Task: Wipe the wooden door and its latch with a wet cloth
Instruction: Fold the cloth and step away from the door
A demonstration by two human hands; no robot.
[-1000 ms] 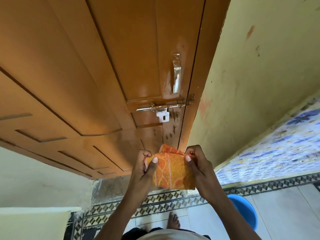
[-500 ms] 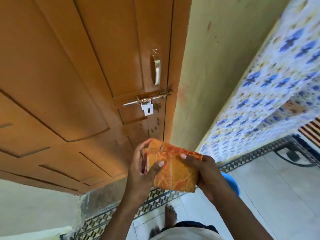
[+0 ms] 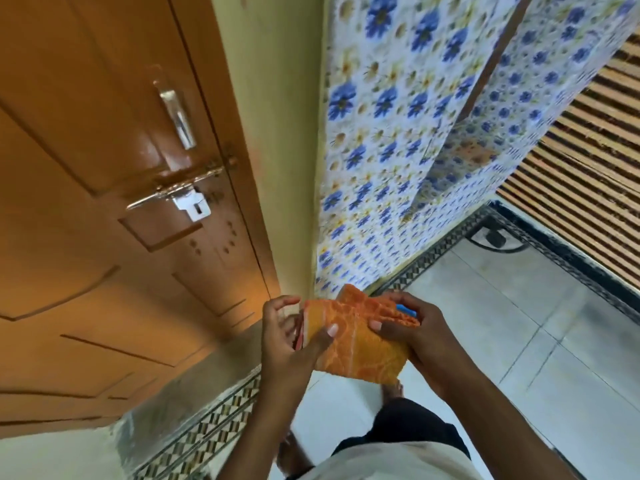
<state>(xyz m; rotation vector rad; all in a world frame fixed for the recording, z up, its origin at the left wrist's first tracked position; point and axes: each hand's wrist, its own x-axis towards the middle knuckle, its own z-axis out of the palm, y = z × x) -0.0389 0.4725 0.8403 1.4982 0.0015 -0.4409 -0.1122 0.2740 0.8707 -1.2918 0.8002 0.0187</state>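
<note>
An orange patterned cloth (image 3: 358, 341), folded into a rectangle, is held between both hands at lower centre. My left hand (image 3: 287, 337) grips its left edge, thumb pressed on the front. My right hand (image 3: 415, 334) clasps its right side. The brown wooden door (image 3: 86, 237) fills the left of the view, its surface glossy near the hardware. Its metal sliding latch (image 3: 180, 192) with a white hasp plate sits up and to the left of the cloth, well apart from it. A silver pull handle (image 3: 178, 117) is mounted above the latch.
A yellow wall (image 3: 277, 133) borders the door on the right. A blue-flowered cloth cover (image 3: 415, 133) hangs beside it. A sliver of a blue bucket (image 3: 405, 310) shows behind the cloth. Striped slats (image 3: 588, 150) and a tiled floor (image 3: 519, 323) with patterned border lie to the right.
The view has swung to the right, shifting the door and latch leftward and revealing more flowered cover and floor. Both hands keep holding the folded cloth, now farther from the door.
</note>
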